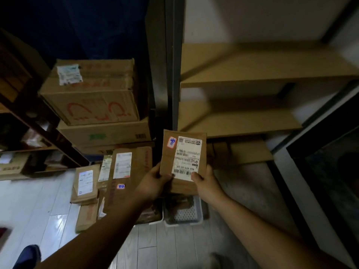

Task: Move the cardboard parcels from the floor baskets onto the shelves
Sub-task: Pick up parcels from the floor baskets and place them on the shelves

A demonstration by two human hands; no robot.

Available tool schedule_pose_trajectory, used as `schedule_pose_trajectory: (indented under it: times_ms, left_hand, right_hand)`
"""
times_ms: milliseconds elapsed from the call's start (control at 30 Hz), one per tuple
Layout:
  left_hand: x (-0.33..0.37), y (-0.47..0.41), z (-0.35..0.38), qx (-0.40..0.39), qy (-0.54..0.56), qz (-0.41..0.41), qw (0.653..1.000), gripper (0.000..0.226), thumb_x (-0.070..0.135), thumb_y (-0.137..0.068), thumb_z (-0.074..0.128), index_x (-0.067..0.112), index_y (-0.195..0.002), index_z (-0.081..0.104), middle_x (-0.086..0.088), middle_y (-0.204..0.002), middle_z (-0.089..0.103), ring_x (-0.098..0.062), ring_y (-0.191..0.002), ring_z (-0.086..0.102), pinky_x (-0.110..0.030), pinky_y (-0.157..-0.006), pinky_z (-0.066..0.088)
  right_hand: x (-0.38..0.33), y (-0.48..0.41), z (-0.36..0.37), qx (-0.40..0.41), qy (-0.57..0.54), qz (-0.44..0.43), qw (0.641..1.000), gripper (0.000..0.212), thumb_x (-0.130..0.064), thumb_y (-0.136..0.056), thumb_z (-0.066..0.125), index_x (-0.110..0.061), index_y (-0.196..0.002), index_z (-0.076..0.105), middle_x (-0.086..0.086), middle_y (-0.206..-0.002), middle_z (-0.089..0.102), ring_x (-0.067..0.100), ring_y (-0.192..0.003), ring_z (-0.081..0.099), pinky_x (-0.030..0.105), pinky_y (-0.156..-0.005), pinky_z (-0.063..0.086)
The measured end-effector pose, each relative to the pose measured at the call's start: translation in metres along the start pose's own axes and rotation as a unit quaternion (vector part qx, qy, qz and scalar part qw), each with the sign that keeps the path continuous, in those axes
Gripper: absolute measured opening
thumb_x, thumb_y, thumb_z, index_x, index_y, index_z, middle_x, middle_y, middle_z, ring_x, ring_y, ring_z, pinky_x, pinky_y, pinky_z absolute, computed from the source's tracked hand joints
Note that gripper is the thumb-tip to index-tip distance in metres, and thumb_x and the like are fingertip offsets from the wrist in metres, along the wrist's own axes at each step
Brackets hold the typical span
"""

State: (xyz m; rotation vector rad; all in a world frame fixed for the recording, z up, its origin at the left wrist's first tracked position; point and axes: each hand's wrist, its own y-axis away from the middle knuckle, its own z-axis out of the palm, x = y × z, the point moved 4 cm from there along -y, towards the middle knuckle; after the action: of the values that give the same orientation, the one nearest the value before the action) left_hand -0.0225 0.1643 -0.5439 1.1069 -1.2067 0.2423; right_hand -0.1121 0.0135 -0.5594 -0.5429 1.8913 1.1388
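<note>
Together, left hand (153, 182) and right hand (206, 183) grip one cardboard parcel (183, 152); below, two white baskets (186, 214) sit half hidden, contents too dark to make out.

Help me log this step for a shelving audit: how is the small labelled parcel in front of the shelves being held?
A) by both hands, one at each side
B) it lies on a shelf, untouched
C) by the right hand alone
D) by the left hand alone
A: the left hand grips the left edge of the parcel, and the right hand pinches its right edge.
</note>
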Motion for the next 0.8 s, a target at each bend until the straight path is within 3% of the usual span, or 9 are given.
schedule_pose_trajectory:
  times_ms: [233, 367, 433, 500, 567, 667, 800]
  left_hand:
    - [-0.064, -0.035, 0.021, 0.050, -0.067, 0.016, 0.996, 0.029, 0.020, -0.097, 0.053, 0.017, -0.126, 0.055, 0.000, -0.106, 0.066, -0.016, -0.094, 0.066, -0.033, -0.079, 0.057]
    - [-0.117, -0.073, 0.051, 0.037, -0.122, 0.005, 0.992, 0.025, 0.021, -0.096, 0.054, 0.022, -0.120, 0.055, 0.000, -0.104, 0.067, -0.018, -0.094, 0.067, -0.039, -0.086, 0.056]
    - [-0.132, -0.091, 0.054, 0.026, -0.141, -0.002, 0.990, 0.029, 0.019, -0.095, 0.056, 0.020, -0.125, 0.054, -0.001, -0.106, 0.067, -0.019, -0.094, 0.067, -0.039, -0.085, 0.057]
    - [-0.156, -0.110, 0.063, 0.004, -0.164, -0.003, 0.987, 0.031, 0.015, -0.094, 0.057, 0.018, -0.125, 0.054, -0.001, -0.106, 0.066, -0.020, -0.095, 0.066, -0.036, -0.082, 0.057]
    - [-0.176, -0.134, 0.070, -0.019, -0.197, 0.010, 0.980, 0.027, 0.014, -0.093, 0.058, 0.019, -0.119, 0.054, 0.002, -0.102, 0.065, -0.018, -0.094, 0.064, -0.030, -0.078, 0.056]
    - [-0.230, -0.171, 0.076, -0.044, -0.287, 0.014, 0.957, 0.017, 0.019, -0.094, 0.057, 0.026, -0.109, 0.053, 0.007, -0.096, 0.062, -0.013, -0.089, 0.063, -0.021, -0.071, 0.051]
    - [-0.284, -0.201, 0.074, -0.092, -0.369, 0.013, 0.925, 0.023, 0.020, -0.094, 0.056, 0.022, -0.116, 0.055, 0.008, -0.097, 0.060, -0.009, -0.090, 0.061, -0.014, -0.066, 0.044]
  right_hand:
    - [0.070, -0.038, -0.011, -0.033, 0.018, 0.000, 0.999, 0.073, -0.008, -0.092, 0.063, -0.021, -0.148, 0.018, -0.003, -0.139, 0.049, 0.022, -0.131, 0.046, 0.045, -0.105, 0.044]
    - [0.132, -0.086, -0.029, 0.020, 0.012, -0.045, 0.999, 0.088, -0.001, -0.080, 0.072, -0.040, -0.138, 0.019, -0.001, -0.135, 0.050, 0.021, -0.126, 0.052, 0.051, -0.097, 0.051]
    - [0.152, -0.103, -0.033, 0.037, 0.027, -0.054, 0.997, 0.097, -0.004, -0.077, 0.076, -0.043, -0.141, 0.015, 0.000, -0.139, 0.045, 0.021, -0.127, 0.050, 0.044, -0.092, 0.054]
    - [0.183, -0.113, -0.034, 0.053, 0.057, -0.051, 0.996, 0.108, -0.008, -0.078, 0.078, -0.034, -0.152, 0.003, 0.001, -0.148, 0.029, 0.017, -0.128, 0.042, 0.028, -0.082, 0.052]
    - [0.214, -0.131, -0.034, 0.069, 0.097, -0.056, 0.991, 0.103, -0.016, -0.078, 0.079, -0.028, -0.154, 0.009, 0.001, -0.150, 0.017, 0.019, -0.131, 0.036, 0.026, -0.082, 0.048]
    - [0.282, -0.158, -0.022, 0.062, 0.165, -0.043, 0.983, 0.086, -0.032, -0.079, 0.077, -0.027, -0.148, 0.028, 0.006, -0.143, 0.025, 0.025, -0.130, 0.038, 0.039, -0.097, 0.048]
    - [0.341, -0.178, -0.005, 0.046, 0.192, -0.053, 0.979, 0.056, -0.040, -0.081, 0.073, -0.027, -0.129, 0.048, -0.002, -0.125, 0.046, 0.017, -0.108, 0.055, 0.026, -0.074, 0.049]
